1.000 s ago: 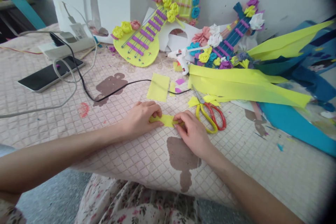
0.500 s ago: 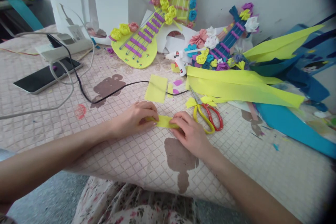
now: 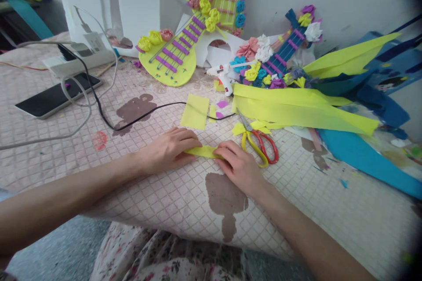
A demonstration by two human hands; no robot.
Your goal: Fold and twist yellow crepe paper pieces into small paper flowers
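A narrow strip of yellow crepe paper (image 3: pixel 205 152) stretches between my two hands, just above or on the quilted tablecloth. My left hand (image 3: pixel 173 148) pinches its left end, with the fingers bent over it. At the other end, my right hand (image 3: pixel 240 164) has thumb and fingers closed on the paper. Scissors (image 3: pixel 259 145) with one yellow and one red handle lie just right of my right hand, blades slightly apart. Beyond my hands a yellow paper rectangle (image 3: pixel 195 111) lies flat over a black cord.
A white glue gun (image 3: pixel 222 77) rests before paper-flower-covered guitar shapes (image 3: pixel 174 55). Long yellow crepe paper (image 3: pixel 303 103) and a blue strip (image 3: pixel 365 156) spread over the right side. A phone (image 3: pixel 59 94), power strip (image 3: pixel 81 61) and cables lie at left.
My left fingers have flattened and shifted slightly over the strip's left end, and the strip looks narrower. My right hand has barely moved; the view has shifted slightly.
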